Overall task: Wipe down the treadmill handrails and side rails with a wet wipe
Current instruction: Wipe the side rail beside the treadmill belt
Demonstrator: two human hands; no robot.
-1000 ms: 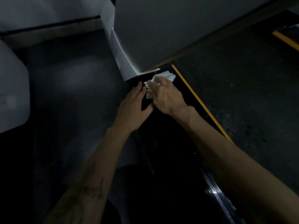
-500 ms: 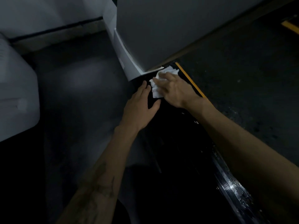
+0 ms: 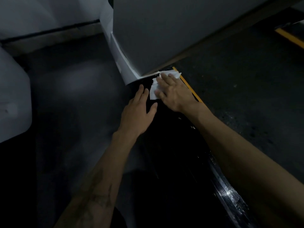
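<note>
The white wipe [image 3: 153,90] lies crumpled on the glossy black side rail [image 3: 166,129], at the foot of a smooth grey-white housing [image 3: 148,35]. A thin yellow stripe [image 3: 189,87] edges the rail. The right hand [image 3: 174,94] presses the wipe flat, fingers straight. The left hand [image 3: 138,112] rests just beside it, flat, fingers extended, holding nothing.

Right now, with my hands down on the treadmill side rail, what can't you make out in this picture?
- Wet wipe: head view, mostly covered by the right hand.
- Side rail: head view, too dark to judge which parts are clean.
- Handrails: head view, outside the frame.
- Left hand: head view, whatever lies under its palm is hidden.
</note>
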